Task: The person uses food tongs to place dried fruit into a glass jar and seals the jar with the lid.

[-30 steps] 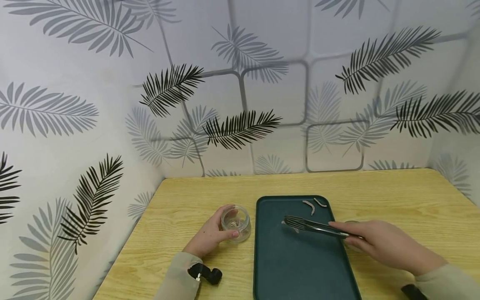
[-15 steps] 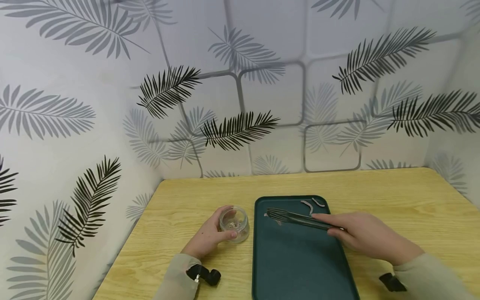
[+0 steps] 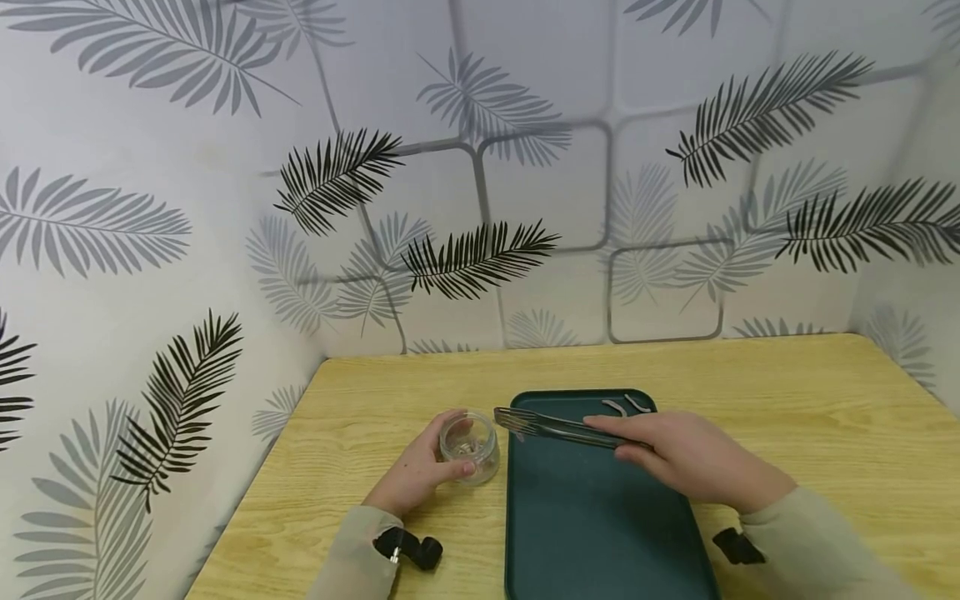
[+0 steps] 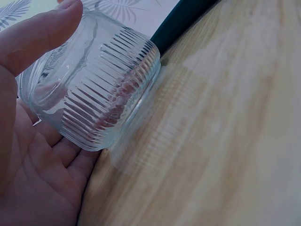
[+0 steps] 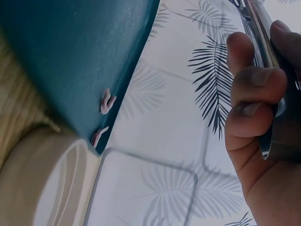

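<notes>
My left hand (image 3: 420,475) grips a small clear glass jar (image 3: 483,468) standing on the table left of the tray, thumb in front and fingers behind. Through the jar's ribbed wall, pinkish bits (image 4: 117,101) show in the left wrist view. My right hand (image 3: 697,458) holds metal tongs (image 3: 558,427), their tips over the tray's far left edge, close to the jar's rim. A small pinkish piece (image 3: 521,436) shows at the tips. Two pale, thin strips, one curved strip (image 3: 617,407) and one beside it (image 3: 637,404), lie in the tray's far right corner.
The dark green tray (image 3: 600,533) lies lengthwise on a wood-grain table (image 3: 810,400). In the right wrist view a cream round container (image 5: 28,174) stands beside the tray's corner; my right hand hides it in the head view. A leaf-patterned wall (image 3: 555,192) rises behind.
My right hand has carried the tongs leftward across the tray, from its middle to the edge near the jar, the pinkish piece moving along. The left hand and jar have stayed in place.
</notes>
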`<move>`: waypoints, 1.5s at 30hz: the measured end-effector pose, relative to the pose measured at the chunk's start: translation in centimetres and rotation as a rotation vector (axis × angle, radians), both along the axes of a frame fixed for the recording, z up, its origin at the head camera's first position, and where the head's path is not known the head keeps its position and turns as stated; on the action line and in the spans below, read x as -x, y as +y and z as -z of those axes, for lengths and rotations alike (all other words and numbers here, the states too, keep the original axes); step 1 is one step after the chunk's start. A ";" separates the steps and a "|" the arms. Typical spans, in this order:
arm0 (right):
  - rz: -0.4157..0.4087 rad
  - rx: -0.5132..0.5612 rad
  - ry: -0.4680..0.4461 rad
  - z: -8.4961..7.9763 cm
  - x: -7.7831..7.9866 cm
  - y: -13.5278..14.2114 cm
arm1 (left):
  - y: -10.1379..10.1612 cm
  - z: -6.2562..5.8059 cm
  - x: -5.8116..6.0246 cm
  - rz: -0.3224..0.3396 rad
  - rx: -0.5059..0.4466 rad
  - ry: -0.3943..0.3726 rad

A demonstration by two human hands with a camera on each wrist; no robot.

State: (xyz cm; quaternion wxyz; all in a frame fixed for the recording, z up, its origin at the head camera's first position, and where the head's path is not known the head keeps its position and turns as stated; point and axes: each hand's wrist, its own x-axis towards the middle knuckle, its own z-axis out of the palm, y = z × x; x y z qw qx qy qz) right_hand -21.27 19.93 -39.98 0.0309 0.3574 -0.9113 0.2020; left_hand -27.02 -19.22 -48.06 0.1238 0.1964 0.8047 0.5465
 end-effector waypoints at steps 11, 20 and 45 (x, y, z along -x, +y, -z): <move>-0.019 0.026 0.015 -0.3 0.6 -2.0 | 0.0 0.1 0.1 0.000 0.023 0.014; -0.009 0.015 0.026 -0.4 1.1 -3.6 | -0.2 0.1 0.0 0.000 -0.005 -0.002; 0.051 0.008 -0.032 0.8 0.8 -1.7 | -0.1 0.1 0.1 0.009 -0.003 0.013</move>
